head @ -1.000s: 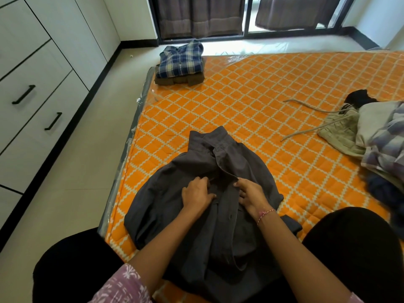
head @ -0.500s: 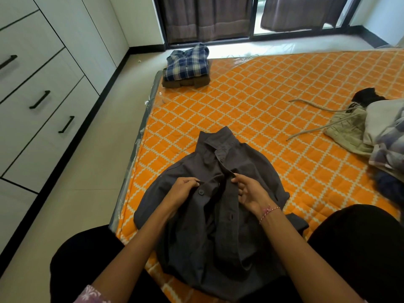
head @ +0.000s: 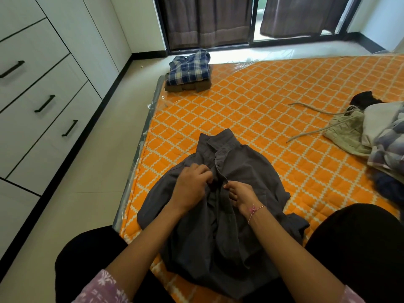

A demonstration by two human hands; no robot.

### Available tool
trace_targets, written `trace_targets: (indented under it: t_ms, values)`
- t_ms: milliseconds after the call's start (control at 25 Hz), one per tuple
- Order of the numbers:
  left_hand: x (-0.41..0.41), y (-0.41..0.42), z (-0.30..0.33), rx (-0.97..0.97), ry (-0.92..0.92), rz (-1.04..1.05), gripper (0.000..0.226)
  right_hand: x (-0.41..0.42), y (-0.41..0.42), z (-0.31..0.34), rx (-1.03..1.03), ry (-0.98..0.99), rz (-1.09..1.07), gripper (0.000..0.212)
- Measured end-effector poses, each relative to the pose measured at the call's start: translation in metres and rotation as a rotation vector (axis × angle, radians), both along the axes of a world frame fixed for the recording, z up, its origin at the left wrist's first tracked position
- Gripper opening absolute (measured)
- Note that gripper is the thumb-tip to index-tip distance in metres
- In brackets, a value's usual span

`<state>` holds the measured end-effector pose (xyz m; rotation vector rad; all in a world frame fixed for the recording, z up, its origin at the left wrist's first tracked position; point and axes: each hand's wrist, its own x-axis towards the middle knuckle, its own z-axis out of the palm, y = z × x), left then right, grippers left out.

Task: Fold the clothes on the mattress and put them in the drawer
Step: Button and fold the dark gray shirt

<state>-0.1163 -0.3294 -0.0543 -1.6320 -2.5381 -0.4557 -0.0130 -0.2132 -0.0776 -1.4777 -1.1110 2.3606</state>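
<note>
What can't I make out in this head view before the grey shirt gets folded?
- Grey shirt: the placket and button between the left hand and right hand are covered by fingers; the hem is hidden behind the forearms.
- Unfolded pile: cut off by the right edge.
- Folded stack: garments under the plaid shirt barely show.

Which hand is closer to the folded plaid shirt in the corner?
Left. The left hand lies on the plaid shirt's side of the gray shirt; the right hand is farther off.
</note>
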Motion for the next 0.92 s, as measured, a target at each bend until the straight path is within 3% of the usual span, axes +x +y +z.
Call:
trace_targets:
  t_ms: [80,160,240,600,800,920]
  values:
    - [0.014,0.026,0.009,-0.202,-0.074,0.007,0.018,0.001,0.000,-0.002,0.031,-0.006,-0.027,0.019]
    - [0.016,0.038,0.001,-0.422,-0.102,0.204,0.021,0.002,0.000,-0.004,0.069,-0.018,-0.047,0.016]
    - [0.015,0.040,-0.005,-0.489,-0.111,0.345,0.021,0.003,0.002,-0.006,0.088,-0.021,-0.048,0.015]
    - [0.018,0.038,-0.033,-0.415,-0.149,0.468,0.015,0.008,0.003,-0.015,0.091,0.012,0.011,0.015]
    - [0.008,0.031,-0.029,-0.278,-0.405,0.498,0.008,0.009,-0.003,-0.008,0.166,0.005,0.012,0.017]
    - [0.002,0.026,-0.012,-0.100,-0.780,0.387,0.016,0.008,-0.008,-0.007,0.332,-0.035,0.030,0.017]
